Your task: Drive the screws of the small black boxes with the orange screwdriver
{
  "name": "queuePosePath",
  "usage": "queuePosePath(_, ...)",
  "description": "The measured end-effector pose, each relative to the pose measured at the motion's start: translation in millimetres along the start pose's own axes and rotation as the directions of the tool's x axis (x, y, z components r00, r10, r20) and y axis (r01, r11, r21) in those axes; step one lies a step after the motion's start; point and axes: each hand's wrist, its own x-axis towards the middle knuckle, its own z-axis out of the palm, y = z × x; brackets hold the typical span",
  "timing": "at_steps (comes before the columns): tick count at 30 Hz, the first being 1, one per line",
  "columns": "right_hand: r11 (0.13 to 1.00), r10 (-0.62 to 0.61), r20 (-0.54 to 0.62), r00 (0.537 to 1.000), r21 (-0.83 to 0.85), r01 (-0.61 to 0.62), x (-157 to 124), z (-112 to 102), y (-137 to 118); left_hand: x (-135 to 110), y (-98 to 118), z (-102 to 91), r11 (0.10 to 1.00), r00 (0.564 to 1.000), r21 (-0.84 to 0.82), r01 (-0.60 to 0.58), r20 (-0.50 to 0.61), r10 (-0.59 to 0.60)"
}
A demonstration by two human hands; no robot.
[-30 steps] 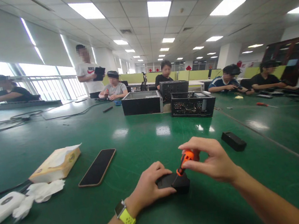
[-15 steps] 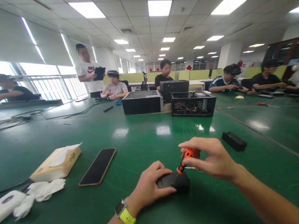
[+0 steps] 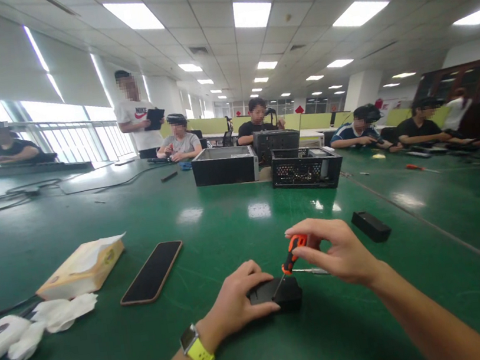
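Note:
A small black box-shaped part (image 3: 290, 297) lies on the green table, and my left hand (image 3: 242, 296) grips its left end between thumb and fingers. My right hand (image 3: 337, 250) holds an orange-and-black screwdriver (image 3: 294, 250) by the handle, tilted, its thin shaft running down to the top of the black part. Whether the tip sits in a screw is too small to tell. Behind the part, near my right hand, lies a thin metal shaft (image 3: 310, 271). Farther right stands another black box-shaped part (image 3: 371, 226), apart from both hands.
To the left are a phone (image 3: 152, 273), a tissue pack (image 3: 83, 269), crumpled tissues (image 3: 64, 312) and a white device (image 3: 1, 341). Black computer cases (image 3: 224, 167) stand ahead. A red-handled screwdriver (image 3: 417, 167) lies far right. Several people sit around the table; one person stands.
The whole view has shifted slightly, so the table items appear a little farther left. Both hands keep their hold on the black part and the screwdriver.

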Motion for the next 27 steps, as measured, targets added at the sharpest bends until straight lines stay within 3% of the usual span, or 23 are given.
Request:
queuePosePath(4,0.967,-0.160,-0.103,0.982,-0.217,0.134,-5,5,2,2,-1,-0.5,1.000,1.000,-0.005,-0.018,0.015,0.018)
queuePosePath(6,0.947,-0.182,-0.119,0.976,-0.287,0.142,-6,6,2,3,0,-1.5,1.000,1.000,-0.004,-0.016,0.022,0.016)
queuePosePath(11,0.986,-0.019,0.052,0.998,-0.162,0.027,4,0,-7,4,1,-3.1,0.999,0.999,-0.014,-0.033,0.022,0.033)
queuePosePath(14,1.000,0.003,0.147,0.989,-0.025,0.001,9,-6,-13,5,1,-3.3,0.999,0.999,-0.023,-0.040,0.014,0.040)
queuePosePath(22,0.982,0.020,0.172,0.985,-0.189,0.013,3,-11,-10,7,0,-3.4,0.998,0.998,0.010,-0.056,0.016,0.056)
queuePosePath(27,0.996,0.082,0.299,0.951,-0.067,-0.065,1,-18,-11,3,-3,2.6,0.994,0.996,0.084,-0.064,-0.057,0.069)
